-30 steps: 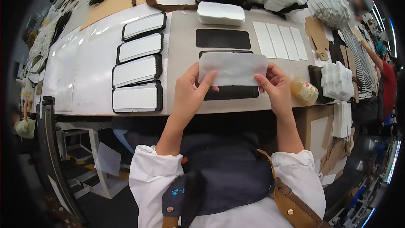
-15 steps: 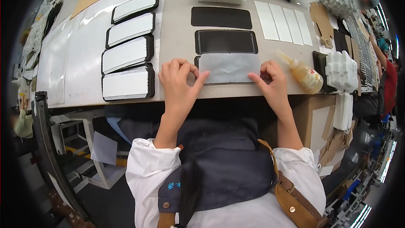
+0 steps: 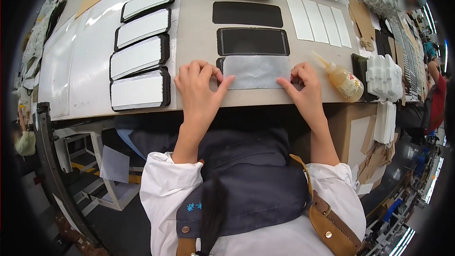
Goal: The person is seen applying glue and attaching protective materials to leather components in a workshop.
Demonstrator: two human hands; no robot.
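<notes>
White sheet [image 3: 256,72]: over a black panel [image 3: 220,63] on the table [image 3: 195,28]
Left hand [image 3: 198,85]: fingers curled at sheet's left end, grip unclear
Right hand [image 3: 307,87]: likewise at right end, grip unclear

The pale sheet [image 3: 258,72] came down onto the nearest black panel [image 3: 220,62].

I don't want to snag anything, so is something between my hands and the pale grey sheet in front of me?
Nothing visible: the left hand is at the left end of the pale grey sheet, the right hand at its right end. The yellowish bottle is off to the right, out of the way.
</notes>
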